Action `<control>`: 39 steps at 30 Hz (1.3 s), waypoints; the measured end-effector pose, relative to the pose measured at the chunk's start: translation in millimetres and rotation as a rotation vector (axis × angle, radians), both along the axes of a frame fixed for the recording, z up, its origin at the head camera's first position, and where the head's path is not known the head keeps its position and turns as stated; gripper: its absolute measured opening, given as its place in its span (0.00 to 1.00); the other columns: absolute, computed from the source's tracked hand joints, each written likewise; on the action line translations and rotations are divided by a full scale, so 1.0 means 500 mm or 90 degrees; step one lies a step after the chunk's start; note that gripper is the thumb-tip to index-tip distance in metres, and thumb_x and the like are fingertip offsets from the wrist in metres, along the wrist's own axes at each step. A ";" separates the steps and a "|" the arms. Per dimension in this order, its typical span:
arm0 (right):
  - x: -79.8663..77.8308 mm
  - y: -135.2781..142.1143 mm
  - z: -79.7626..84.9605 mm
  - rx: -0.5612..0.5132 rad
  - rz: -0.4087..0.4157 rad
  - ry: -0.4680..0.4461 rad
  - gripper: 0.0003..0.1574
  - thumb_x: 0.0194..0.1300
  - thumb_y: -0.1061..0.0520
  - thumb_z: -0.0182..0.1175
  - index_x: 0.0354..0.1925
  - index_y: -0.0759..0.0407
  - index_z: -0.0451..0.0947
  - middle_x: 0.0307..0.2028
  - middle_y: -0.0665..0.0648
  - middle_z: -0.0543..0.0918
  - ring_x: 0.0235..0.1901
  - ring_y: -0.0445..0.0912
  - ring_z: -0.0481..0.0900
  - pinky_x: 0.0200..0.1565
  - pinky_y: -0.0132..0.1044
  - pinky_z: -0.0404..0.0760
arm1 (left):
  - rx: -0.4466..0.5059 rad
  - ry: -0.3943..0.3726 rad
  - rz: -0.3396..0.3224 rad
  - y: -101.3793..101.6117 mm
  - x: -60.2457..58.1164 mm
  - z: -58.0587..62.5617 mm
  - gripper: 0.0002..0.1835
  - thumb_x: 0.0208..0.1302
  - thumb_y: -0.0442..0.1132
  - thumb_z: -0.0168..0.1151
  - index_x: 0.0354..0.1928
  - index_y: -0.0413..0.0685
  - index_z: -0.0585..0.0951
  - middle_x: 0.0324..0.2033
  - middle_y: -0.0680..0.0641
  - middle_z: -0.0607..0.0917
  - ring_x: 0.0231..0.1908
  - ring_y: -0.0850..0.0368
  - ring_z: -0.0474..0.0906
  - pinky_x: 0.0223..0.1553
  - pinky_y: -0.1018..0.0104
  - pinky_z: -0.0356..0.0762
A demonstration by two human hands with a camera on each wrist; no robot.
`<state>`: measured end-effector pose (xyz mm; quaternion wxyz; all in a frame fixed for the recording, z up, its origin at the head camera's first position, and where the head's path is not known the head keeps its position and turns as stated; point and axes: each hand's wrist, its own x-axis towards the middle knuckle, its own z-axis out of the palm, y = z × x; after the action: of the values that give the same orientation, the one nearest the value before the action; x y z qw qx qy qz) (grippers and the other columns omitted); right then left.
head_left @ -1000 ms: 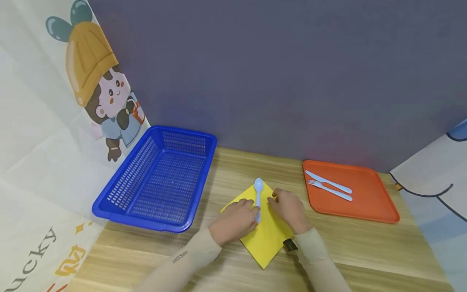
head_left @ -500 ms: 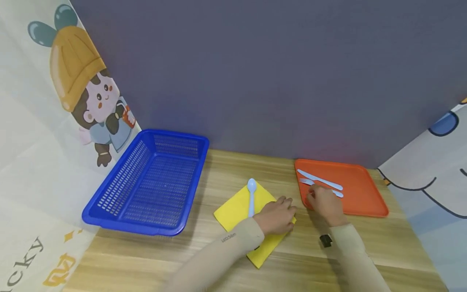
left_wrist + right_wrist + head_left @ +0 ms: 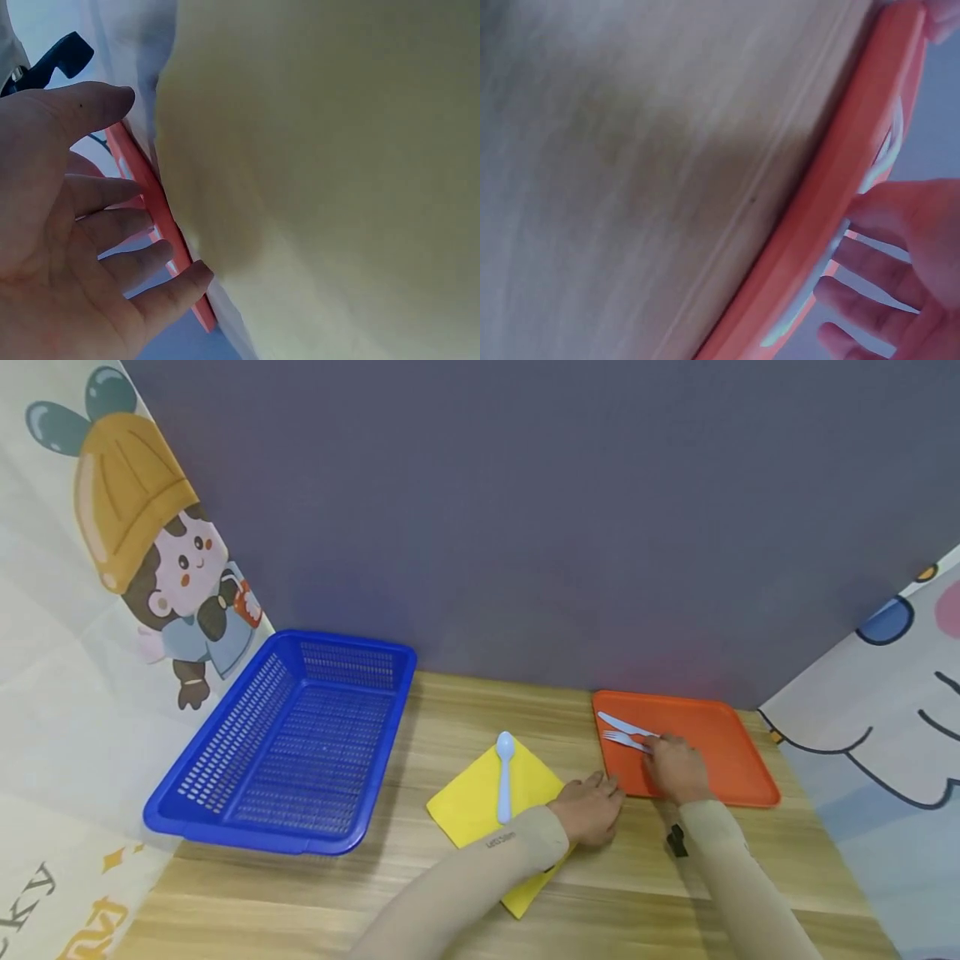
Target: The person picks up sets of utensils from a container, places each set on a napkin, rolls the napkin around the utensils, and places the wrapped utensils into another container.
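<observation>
On the orange tray (image 3: 720, 760) lie a light-blue knife (image 3: 624, 724) and a light-blue fork (image 3: 622, 741), side by side. My right hand (image 3: 677, 768) is over their handles, hiding them in the head view. In the right wrist view the thumb and spread fingers (image 3: 874, 304) are right at the cutlery. My left hand (image 3: 588, 810) reaches past the yellow cloth's right corner, fingertips by the tray's near-left edge, with nothing in it. Its fingers (image 3: 169, 296) are spread and nearly straight. A light-blue spoon (image 3: 505, 777) lies on the folded yellow cloth (image 3: 463, 806), partly covered by my left sleeve.
At the left stands a blue perforated basket (image 3: 352, 843) with nothing in it. The wooden table (image 3: 465, 710) ends at a dark grey backdrop (image 3: 495, 527). Printed cloths (image 3: 60, 693) hang on both sides. A small black clip (image 3: 677, 841) is at my right wrist.
My right hand has left the yellow cloth for the cutlery on the tray. My left hand has slid rightward off the spoon to the tray's edge. The view has swung right.
</observation>
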<state>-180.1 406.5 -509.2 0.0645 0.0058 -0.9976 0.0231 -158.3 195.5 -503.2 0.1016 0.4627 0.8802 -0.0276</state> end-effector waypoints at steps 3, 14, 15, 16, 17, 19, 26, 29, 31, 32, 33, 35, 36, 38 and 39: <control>-0.004 -0.002 -0.004 0.010 -0.018 -0.007 0.16 0.66 0.60 0.65 0.52 0.61 0.83 0.35 0.66 0.83 0.34 0.65 0.80 0.35 0.62 0.77 | -0.005 0.003 -0.003 -0.002 -0.001 0.001 0.34 0.73 0.58 0.52 0.77 0.60 0.62 0.75 0.57 0.58 0.74 0.56 0.53 0.65 0.64 0.64; -0.011 -0.008 -0.006 -0.005 -0.016 -0.009 0.13 0.68 0.61 0.62 0.50 0.61 0.83 0.38 0.64 0.83 0.39 0.64 0.80 0.39 0.64 0.73 | -0.004 -0.006 0.000 -0.020 -0.006 0.016 0.32 0.73 0.57 0.52 0.75 0.61 0.64 0.75 0.58 0.59 0.73 0.55 0.53 0.66 0.63 0.63; -0.009 -0.007 -0.005 -0.001 -0.013 -0.009 0.12 0.69 0.61 0.62 0.49 0.62 0.83 0.37 0.64 0.83 0.39 0.63 0.80 0.39 0.64 0.73 | 0.001 -0.006 -0.003 -0.025 -0.006 0.019 0.31 0.73 0.57 0.53 0.75 0.61 0.64 0.75 0.58 0.60 0.73 0.54 0.54 0.66 0.62 0.63; -0.007 -0.008 -0.003 0.001 -0.009 -0.008 0.11 0.69 0.61 0.62 0.48 0.62 0.83 0.37 0.64 0.83 0.39 0.63 0.80 0.39 0.63 0.73 | 0.007 -0.009 -0.005 -0.032 -0.006 0.023 0.31 0.73 0.57 0.52 0.75 0.61 0.65 0.74 0.57 0.60 0.73 0.54 0.54 0.66 0.61 0.63; -0.004 -0.010 0.000 0.002 -0.005 -0.005 0.11 0.69 0.60 0.62 0.48 0.62 0.83 0.36 0.63 0.83 0.39 0.62 0.80 0.39 0.63 0.73 | 0.015 -0.009 -0.005 -0.039 -0.006 0.026 0.30 0.73 0.56 0.52 0.74 0.60 0.66 0.74 0.56 0.61 0.73 0.53 0.54 0.67 0.61 0.63; 0.001 -0.014 0.005 0.006 0.006 0.008 0.11 0.68 0.60 0.62 0.47 0.62 0.83 0.36 0.64 0.83 0.39 0.62 0.81 0.39 0.64 0.73 | 0.030 -0.006 -0.006 -0.060 -0.006 0.036 0.28 0.74 0.56 0.52 0.73 0.59 0.68 0.73 0.55 0.63 0.73 0.52 0.55 0.67 0.60 0.62; 0.024 -0.076 0.045 0.008 0.073 0.079 0.10 0.62 0.63 0.67 0.43 0.64 0.82 0.31 0.64 0.82 0.29 0.61 0.82 0.30 0.61 0.78 | 0.043 0.024 0.017 -0.146 0.007 0.077 0.25 0.73 0.56 0.55 0.67 0.57 0.75 0.67 0.53 0.73 0.68 0.53 0.65 0.64 0.62 0.67; 0.033 -0.118 0.057 -0.009 0.094 0.092 0.06 0.61 0.64 0.66 0.36 0.65 0.80 0.26 0.61 0.78 0.20 0.55 0.78 0.19 0.52 0.77 | 0.049 0.065 0.016 -0.183 0.016 0.087 0.24 0.71 0.57 0.57 0.61 0.54 0.79 0.57 0.54 0.79 0.57 0.56 0.74 0.54 0.66 0.74; 0.038 -0.148 0.062 -0.032 0.093 0.079 0.06 0.61 0.64 0.67 0.34 0.66 0.80 0.25 0.60 0.77 0.16 0.50 0.75 0.14 0.46 0.74 | 0.057 0.085 0.023 -0.211 0.022 0.088 0.22 0.70 0.57 0.58 0.57 0.52 0.80 0.50 0.54 0.81 0.50 0.58 0.75 0.48 0.66 0.76; 0.040 -0.163 0.065 -0.051 0.089 0.061 0.06 0.62 0.63 0.66 0.36 0.67 0.81 0.25 0.59 0.76 0.16 0.47 0.73 0.14 0.43 0.73 | 0.062 0.086 0.030 -0.225 0.024 0.089 0.22 0.70 0.57 0.59 0.56 0.51 0.80 0.49 0.53 0.81 0.48 0.58 0.76 0.46 0.66 0.76; 0.042 -0.177 0.068 -0.068 0.080 0.045 0.06 0.63 0.62 0.66 0.35 0.66 0.81 0.25 0.58 0.75 0.16 0.46 0.71 0.13 0.41 0.71 | 0.065 0.087 0.036 -0.240 0.027 0.087 0.22 0.70 0.57 0.59 0.56 0.50 0.80 0.48 0.52 0.81 0.47 0.57 0.76 0.45 0.66 0.77; 0.044 -0.205 0.071 -0.104 0.067 0.022 0.06 0.63 0.61 0.66 0.33 0.64 0.79 0.25 0.57 0.74 0.17 0.45 0.70 0.14 0.40 0.69 | 0.074 0.088 0.056 -0.269 0.032 0.083 0.24 0.70 0.56 0.60 0.57 0.47 0.80 0.49 0.50 0.81 0.48 0.55 0.76 0.45 0.64 0.77; 0.045 -0.218 0.072 -0.121 0.062 0.008 0.06 0.64 0.61 0.65 0.33 0.64 0.79 0.24 0.56 0.74 0.17 0.45 0.69 0.14 0.39 0.69 | 0.079 0.088 0.066 -0.283 0.034 0.080 0.24 0.69 0.56 0.60 0.57 0.47 0.80 0.49 0.50 0.81 0.49 0.54 0.76 0.44 0.64 0.78; 0.046 -0.242 0.073 -0.154 0.051 -0.016 0.07 0.65 0.61 0.63 0.31 0.62 0.77 0.24 0.55 0.73 0.18 0.45 0.69 0.15 0.37 0.68 | 0.090 0.082 0.090 -0.310 0.038 0.074 0.25 0.69 0.55 0.61 0.58 0.45 0.80 0.50 0.48 0.81 0.50 0.53 0.76 0.45 0.63 0.79; 0.046 -0.254 0.072 -0.163 0.050 -0.022 0.08 0.65 0.61 0.63 0.30 0.61 0.75 0.23 0.54 0.72 0.18 0.45 0.69 0.15 0.37 0.69 | 0.096 0.079 0.103 -0.323 0.039 0.071 0.25 0.68 0.55 0.62 0.58 0.45 0.80 0.51 0.47 0.81 0.51 0.52 0.76 0.45 0.62 0.79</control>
<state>-157.0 279.5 -473.3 0.0466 0.0361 -0.9865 0.1531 -138.7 34.1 -467.9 0.0138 0.3940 0.9188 0.0181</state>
